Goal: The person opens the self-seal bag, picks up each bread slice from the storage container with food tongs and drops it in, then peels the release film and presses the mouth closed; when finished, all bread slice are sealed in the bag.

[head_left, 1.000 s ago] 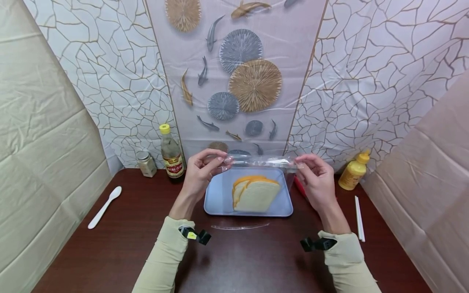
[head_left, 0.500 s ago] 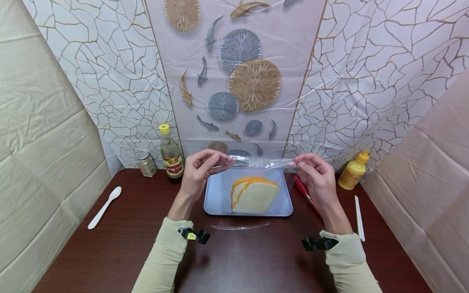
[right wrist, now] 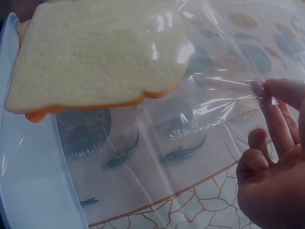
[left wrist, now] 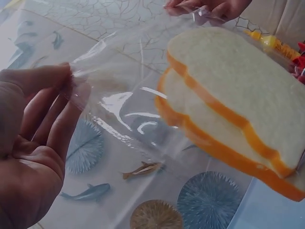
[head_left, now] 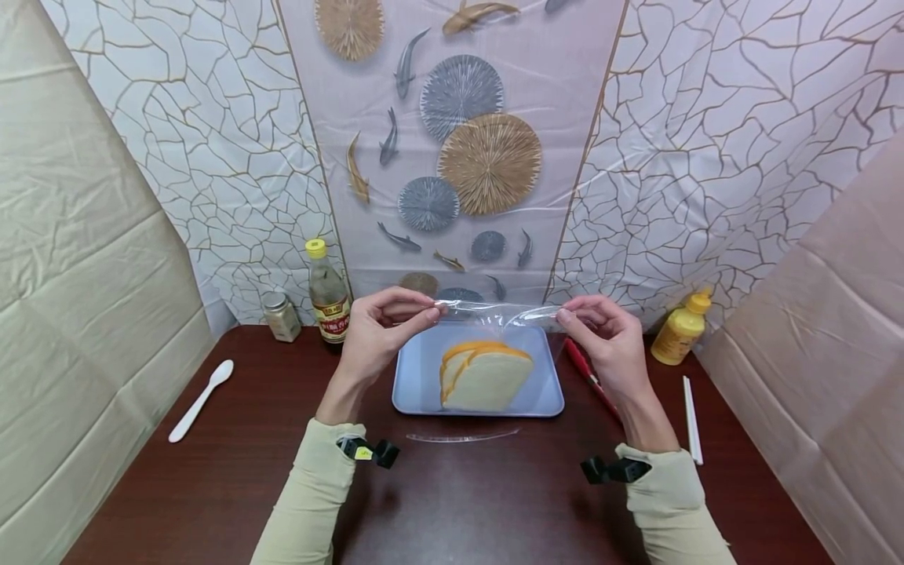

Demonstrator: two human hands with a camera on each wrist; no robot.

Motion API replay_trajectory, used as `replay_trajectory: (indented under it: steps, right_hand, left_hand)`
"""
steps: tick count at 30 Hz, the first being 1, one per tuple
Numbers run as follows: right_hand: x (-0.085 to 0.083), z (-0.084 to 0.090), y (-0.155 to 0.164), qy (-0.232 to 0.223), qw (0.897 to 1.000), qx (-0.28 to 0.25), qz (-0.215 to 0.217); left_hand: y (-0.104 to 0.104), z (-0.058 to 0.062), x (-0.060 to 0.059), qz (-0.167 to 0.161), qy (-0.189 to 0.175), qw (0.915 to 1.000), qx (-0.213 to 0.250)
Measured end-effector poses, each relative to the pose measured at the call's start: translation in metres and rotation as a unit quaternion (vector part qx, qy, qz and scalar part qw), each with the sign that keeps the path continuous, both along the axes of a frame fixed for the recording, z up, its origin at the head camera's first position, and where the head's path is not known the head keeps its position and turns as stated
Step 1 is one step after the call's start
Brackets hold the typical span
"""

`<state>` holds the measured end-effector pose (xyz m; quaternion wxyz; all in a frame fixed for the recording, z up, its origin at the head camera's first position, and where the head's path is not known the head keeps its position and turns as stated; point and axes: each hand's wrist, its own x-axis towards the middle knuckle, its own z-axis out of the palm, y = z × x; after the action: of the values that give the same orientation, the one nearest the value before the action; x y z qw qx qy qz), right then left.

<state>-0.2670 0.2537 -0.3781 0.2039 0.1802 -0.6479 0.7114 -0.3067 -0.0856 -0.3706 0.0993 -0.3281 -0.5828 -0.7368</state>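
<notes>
My left hand [head_left: 381,337] and right hand [head_left: 609,345] each pinch one end of the top edge of a clear plastic bag [head_left: 497,310] between thumb and fingers. Two bread slices [head_left: 490,380] with orange crusts show in the bag, one overlapping the other. In the head view they appear in front of a pale blue tray [head_left: 410,392]; contact with it is hard to tell. The left wrist view shows the film [left wrist: 119,100] gathered at my left fingertips. On the right, the right wrist view shows shiny creases [right wrist: 214,100] running toward my fingers.
A thin clear strip [head_left: 462,438] lies before the tray. To the left are a white spoon [head_left: 201,400], a jar [head_left: 282,316] and a dark sauce bottle [head_left: 329,298]. Rightward are a red-handled tool [head_left: 589,373], a yellow bottle [head_left: 681,326] and white chopsticks [head_left: 693,420].
The bag's top edge looks straighter and narrower, with my fingertips slightly closer together. The bread has shifted a little left, and more of the red-handled tool shows beside my right hand.
</notes>
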Motion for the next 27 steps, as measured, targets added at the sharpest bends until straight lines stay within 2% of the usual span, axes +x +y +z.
replay_trajectory:
  steps: [5, 12, 20, 27]
  right_hand:
    - [-0.001, 0.001, -0.003, 0.003, 0.999, 0.027, -0.031]
    - [-0.001, 0.000, -0.009, 0.042, 0.995, 0.048, -0.077]
    - [0.002, 0.001, -0.033, 0.049, 0.998, 0.030, -0.032]
    - [-0.007, -0.001, -0.077, 0.050, 0.998, 0.024, 0.028]
  left_hand:
    - [-0.004, -0.002, -0.003, -0.002, -0.009, 0.9999, -0.008]
    - [-0.008, 0.000, -0.005, 0.016, -0.004, 0.9998, -0.009]
    - [-0.029, 0.006, 0.003, 0.041, 0.007, 0.9991, 0.000]
    - [-0.074, 0.004, 0.012, 0.055, 0.006, 0.9980, 0.031]
